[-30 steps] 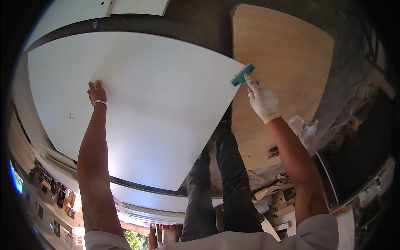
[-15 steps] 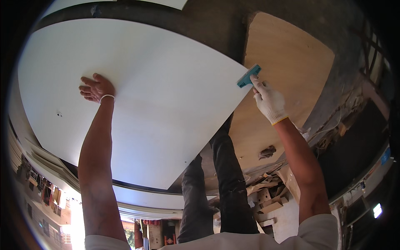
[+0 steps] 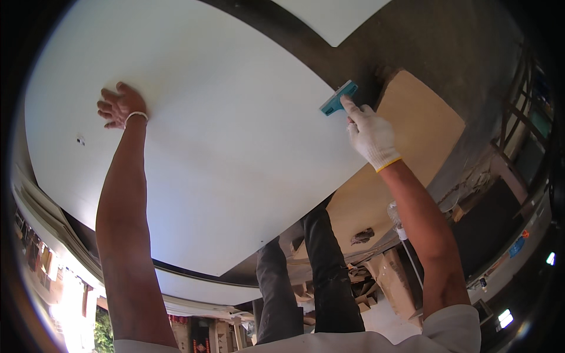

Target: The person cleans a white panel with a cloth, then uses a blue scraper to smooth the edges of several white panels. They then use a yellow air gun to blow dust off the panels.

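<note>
Scraper's moved since a second ago — gloved right hand (image 3: 369, 134) now grips the teal scraper (image 3: 338, 98) tight at the far edge of the big white panel (image 3: 235, 147), bare left hand (image 3: 120, 106) pressed flat, fingers half spread — looks like edge trimming's progressing.

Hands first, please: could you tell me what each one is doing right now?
Left hand: open, flat on the white panel.
Right hand: gloved, closed on a teal scraper.

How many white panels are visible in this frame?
3: the large white panel under the bare left hand, a second white panel at the top edge, and a third white panel's edge below the large one. More may be hidden.
</note>
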The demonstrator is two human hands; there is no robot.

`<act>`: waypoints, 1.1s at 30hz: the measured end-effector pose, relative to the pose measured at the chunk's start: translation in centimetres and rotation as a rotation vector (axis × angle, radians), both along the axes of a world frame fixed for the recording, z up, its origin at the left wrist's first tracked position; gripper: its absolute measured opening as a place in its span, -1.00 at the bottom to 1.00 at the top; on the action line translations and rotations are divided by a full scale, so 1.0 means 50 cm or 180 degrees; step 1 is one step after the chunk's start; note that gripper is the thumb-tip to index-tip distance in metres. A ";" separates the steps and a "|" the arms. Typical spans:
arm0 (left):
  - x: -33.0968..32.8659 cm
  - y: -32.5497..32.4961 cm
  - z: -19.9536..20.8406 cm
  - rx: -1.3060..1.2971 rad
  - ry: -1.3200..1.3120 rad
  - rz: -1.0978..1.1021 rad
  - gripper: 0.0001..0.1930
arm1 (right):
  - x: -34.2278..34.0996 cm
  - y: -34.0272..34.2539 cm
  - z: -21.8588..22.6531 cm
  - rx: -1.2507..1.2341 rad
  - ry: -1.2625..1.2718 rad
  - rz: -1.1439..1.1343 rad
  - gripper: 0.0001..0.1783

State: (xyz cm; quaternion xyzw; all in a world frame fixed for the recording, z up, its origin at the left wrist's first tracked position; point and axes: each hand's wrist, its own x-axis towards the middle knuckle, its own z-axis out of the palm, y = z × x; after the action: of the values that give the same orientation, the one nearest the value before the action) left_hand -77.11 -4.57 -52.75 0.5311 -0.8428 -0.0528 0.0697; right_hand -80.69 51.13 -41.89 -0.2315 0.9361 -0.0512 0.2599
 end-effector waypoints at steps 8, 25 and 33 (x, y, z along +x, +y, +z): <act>0.017 0.028 0.035 0.0170 -0.0349 -0.0050 -0.27 | -0.099 -0.261 0.027 0.0547 -0.0169 0.0362 -0.38; 0.039 0.044 0.067 0.0596 -0.0690 -0.0134 -0.19 | -0.269 -0.677 0.047 0.0939 -0.0405 0.0400 -0.36; 0.042 0.044 0.065 0.0709 -0.0708 -0.0146 -0.17 | -0.344 -0.816 0.048 0.0792 -0.0249 0.0498 -0.41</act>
State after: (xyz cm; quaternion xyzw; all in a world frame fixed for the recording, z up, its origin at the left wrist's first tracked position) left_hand -75.00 -2.35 -49.48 0.5188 -0.8461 -0.0883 -0.0847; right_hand -97.88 10.34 -39.47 -0.2675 0.9035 0.0767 0.3260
